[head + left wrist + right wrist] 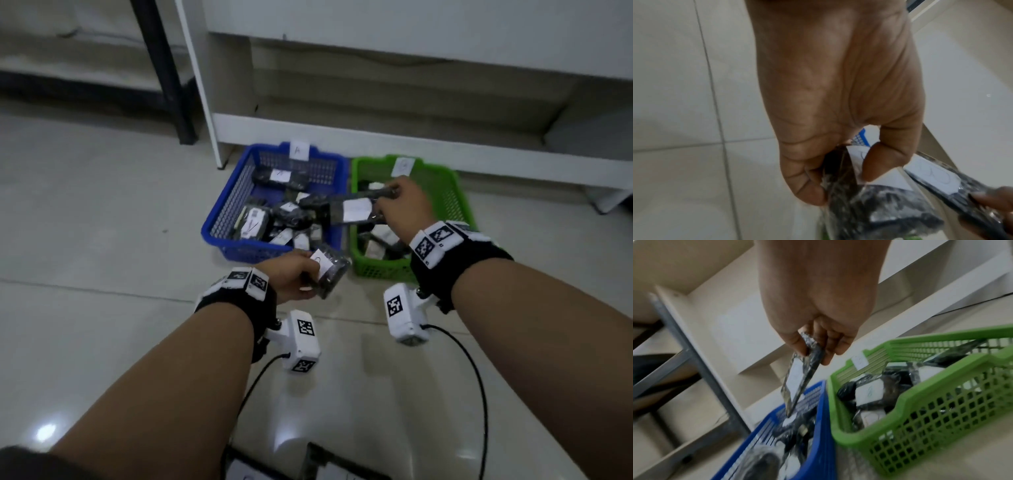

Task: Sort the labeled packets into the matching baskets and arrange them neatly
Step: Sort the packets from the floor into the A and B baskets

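Observation:
A blue basket [222,219] [818,443] tagged "A" and a green basket [455,198] [941,410] stand side by side on the floor, both holding several dark packets with white labels. My left hand [291,274] [838,105] pinches a dark labeled packet [332,274] [890,211] by its edge, just in front of the gap between the baskets. My right hand [400,209] [813,337] grips a flat dark packet with a white label [352,209] [797,382] by one end, held over the seam between the two baskets.
A white shelf unit [376,130] stands right behind the baskets, with a black metal leg [164,75] to its left. Pale floor tiles [85,222] spread in front. More labeled packets [335,469] lie at the bottom edge, by my arms.

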Action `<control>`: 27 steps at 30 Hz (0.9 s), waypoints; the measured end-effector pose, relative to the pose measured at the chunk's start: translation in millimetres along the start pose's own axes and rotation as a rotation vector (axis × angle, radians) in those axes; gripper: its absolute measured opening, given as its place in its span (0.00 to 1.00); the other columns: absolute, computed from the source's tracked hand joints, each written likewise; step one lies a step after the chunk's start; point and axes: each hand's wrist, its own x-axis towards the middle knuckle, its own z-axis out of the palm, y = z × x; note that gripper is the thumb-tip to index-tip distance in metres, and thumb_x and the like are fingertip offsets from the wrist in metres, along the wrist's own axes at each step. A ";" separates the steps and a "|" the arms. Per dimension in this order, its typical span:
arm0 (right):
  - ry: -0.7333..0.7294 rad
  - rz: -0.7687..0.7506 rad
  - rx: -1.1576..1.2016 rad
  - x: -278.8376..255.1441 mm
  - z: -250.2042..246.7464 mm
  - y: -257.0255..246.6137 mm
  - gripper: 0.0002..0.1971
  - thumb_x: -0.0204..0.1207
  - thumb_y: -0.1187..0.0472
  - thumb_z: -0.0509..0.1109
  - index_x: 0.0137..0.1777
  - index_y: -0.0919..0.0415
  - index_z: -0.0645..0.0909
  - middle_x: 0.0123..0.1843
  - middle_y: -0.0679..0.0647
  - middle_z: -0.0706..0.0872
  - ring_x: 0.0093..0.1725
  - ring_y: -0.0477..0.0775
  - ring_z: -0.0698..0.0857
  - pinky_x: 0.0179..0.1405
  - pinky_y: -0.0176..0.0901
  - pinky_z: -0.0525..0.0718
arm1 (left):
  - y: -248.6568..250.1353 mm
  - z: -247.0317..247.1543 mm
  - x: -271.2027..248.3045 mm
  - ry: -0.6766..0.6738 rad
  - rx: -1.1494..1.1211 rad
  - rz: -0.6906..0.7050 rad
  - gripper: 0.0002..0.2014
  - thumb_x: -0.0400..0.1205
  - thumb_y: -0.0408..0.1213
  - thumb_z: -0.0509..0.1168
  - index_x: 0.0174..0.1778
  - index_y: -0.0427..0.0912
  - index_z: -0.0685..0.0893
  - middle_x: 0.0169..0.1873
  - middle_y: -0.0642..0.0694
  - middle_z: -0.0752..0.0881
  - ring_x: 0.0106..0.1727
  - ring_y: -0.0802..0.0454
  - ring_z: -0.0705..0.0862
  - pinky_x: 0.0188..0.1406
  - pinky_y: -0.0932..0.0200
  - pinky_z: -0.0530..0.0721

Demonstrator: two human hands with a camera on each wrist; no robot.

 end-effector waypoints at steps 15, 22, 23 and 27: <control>0.389 0.282 0.041 33.6 -71.8 114.3 0.13 0.76 0.68 0.66 0.60 0.60 0.79 0.54 0.65 0.87 0.50 0.64 0.84 0.40 0.40 0.73 | 60.8 94.7 81.7 0.343 0.154 0.511 0.20 0.76 0.31 0.72 0.61 0.46 0.74 0.53 0.40 0.85 0.54 0.40 0.86 0.57 0.43 0.85; 0.394 0.266 0.016 44.8 -65.8 135.3 0.15 0.75 0.68 0.67 0.61 0.62 0.77 0.51 0.66 0.87 0.44 0.61 0.82 0.38 0.41 0.72 | 67.8 115.7 133.5 0.401 0.476 0.570 0.23 0.79 0.32 0.68 0.72 0.39 0.75 0.62 0.40 0.83 0.62 0.43 0.82 0.64 0.49 0.80; 0.387 0.268 0.009 45.7 -65.0 138.6 0.15 0.75 0.68 0.67 0.61 0.62 0.76 0.51 0.65 0.87 0.42 0.59 0.81 0.38 0.40 0.71 | 66.5 115.9 140.3 0.405 0.535 0.579 0.23 0.80 0.33 0.68 0.72 0.39 0.75 0.64 0.39 0.82 0.63 0.43 0.81 0.65 0.50 0.80; 0.295 0.257 -0.046 48.1 -56.6 155.9 0.15 0.72 0.69 0.70 0.59 0.64 0.79 0.54 0.66 0.86 0.49 0.64 0.85 0.40 0.41 0.75 | 54.6 113.9 159.8 0.433 0.749 0.559 0.23 0.81 0.36 0.66 0.73 0.40 0.73 0.66 0.38 0.79 0.64 0.42 0.80 0.64 0.52 0.78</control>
